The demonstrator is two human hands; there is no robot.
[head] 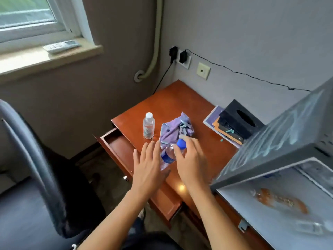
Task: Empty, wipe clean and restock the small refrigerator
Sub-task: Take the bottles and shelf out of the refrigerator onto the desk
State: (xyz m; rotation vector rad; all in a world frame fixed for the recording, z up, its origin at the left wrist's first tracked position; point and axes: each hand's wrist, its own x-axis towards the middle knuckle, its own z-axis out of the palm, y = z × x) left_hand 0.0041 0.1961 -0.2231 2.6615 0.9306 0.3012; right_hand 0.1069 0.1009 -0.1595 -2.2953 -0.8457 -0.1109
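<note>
Right hand [191,161] gripped blue-capped bottle [168,156] over table [180,98]; left hand [149,165] released, flat beside it. Purple cloth [173,130], second bottle [148,125] just behind.

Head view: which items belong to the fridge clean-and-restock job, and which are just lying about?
Job items:
- small refrigerator, door open
- blue-capped bottle, gripped by the right hand; left hand open beside it
- white-capped bottle, upright on desk
- purple cloth
- orange bottle in the fridge door

Lying about:
- black tissue box
- remote control on sill
- open drawer
- chair

Blurred orange bottle [281,202] in refrigerator [270,141]
</note>
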